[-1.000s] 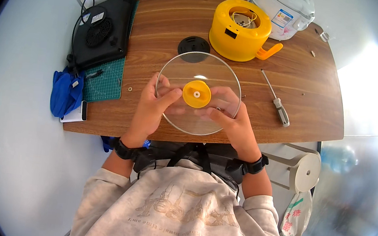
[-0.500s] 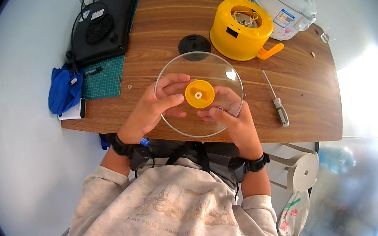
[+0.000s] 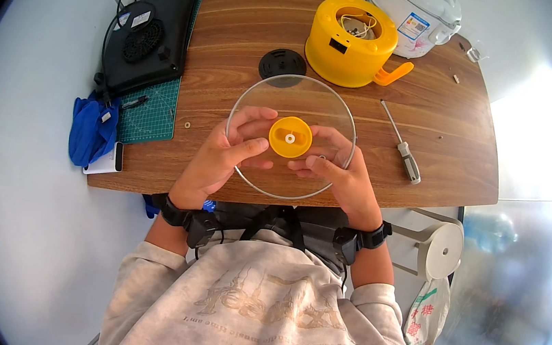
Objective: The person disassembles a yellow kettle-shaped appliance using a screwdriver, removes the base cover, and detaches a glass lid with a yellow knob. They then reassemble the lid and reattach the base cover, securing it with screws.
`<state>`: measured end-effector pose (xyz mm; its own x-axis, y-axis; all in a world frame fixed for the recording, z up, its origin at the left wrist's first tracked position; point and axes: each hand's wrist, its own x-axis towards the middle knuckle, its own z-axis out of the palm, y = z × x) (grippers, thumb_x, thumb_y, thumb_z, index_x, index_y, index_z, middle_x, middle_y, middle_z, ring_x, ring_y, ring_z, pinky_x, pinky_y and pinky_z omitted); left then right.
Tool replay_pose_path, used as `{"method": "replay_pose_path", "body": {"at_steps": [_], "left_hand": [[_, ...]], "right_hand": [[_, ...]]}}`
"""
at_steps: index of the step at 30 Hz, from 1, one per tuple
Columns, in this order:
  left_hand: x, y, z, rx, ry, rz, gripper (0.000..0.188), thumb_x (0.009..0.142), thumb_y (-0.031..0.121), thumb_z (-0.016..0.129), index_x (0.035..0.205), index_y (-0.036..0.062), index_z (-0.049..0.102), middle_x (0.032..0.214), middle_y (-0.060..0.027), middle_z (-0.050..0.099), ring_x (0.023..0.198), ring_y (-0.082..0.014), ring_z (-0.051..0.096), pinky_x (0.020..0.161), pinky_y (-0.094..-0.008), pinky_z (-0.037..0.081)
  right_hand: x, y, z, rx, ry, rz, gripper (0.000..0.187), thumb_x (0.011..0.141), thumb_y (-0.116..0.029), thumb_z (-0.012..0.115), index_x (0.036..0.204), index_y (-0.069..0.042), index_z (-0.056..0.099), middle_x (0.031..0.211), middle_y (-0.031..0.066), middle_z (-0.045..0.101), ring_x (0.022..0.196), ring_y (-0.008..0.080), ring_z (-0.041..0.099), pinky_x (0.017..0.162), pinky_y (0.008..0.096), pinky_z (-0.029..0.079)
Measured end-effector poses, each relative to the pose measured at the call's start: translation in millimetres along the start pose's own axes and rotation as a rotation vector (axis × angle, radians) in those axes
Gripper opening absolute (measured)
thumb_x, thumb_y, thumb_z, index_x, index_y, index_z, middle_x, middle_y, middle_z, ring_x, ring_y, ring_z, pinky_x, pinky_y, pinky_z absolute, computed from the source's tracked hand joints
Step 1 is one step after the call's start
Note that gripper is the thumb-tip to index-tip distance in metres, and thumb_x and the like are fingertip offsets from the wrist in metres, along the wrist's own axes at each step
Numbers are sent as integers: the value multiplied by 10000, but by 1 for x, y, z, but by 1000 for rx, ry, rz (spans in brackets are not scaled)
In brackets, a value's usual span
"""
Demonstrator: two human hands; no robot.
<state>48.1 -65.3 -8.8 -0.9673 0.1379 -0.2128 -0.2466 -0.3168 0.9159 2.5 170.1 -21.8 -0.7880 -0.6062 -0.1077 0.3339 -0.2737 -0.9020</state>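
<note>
I see the clear lid [image 3: 290,137] up over the six o'clock side of the table [image 3: 233,43]. My left hand [image 3: 220,157] holds it near nine o'clock, my right hand [image 3: 352,182] near four. A yellow pot [image 3: 342,58] sits at one, a screwdriver [image 3: 407,162] at three.

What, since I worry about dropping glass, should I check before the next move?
1. Left hand at the glass lid's left side: ok.
2. Right hand at its right side: ok.
3. Grip firmness: cannot tell.
4. Yellow round piece at the lid's middle: ok.
5. Lid clear of the black disc in this view: not ok, rim overlaps it.
6. Screwdriver apart from both hands: ok.
</note>
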Motion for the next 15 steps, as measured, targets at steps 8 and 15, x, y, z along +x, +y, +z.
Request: {"method": "replay_pose_path", "body": {"at_steps": [8,15], "left_hand": [[4,-8,2,-12,0,50,445,981,119,667,1396,91,507,1396,-115,583,1263,-209,600,905,-358,609],[6,-10,3,-29,36,37,424,988,91,646,1389,59,514,1373,-145,599,1224,-224,629,887,-344,616]], "right_hand": [[3,4,-6,-11,-15,22,381,961,-11,614,1337,-15,548,1197,114,678,1031,242,726,867,333,593],[4,4,-8,5,-10,44,379,955,-10,620,1327,-16,550,1200,114,673,1042,245,724,876,333,592]]}}
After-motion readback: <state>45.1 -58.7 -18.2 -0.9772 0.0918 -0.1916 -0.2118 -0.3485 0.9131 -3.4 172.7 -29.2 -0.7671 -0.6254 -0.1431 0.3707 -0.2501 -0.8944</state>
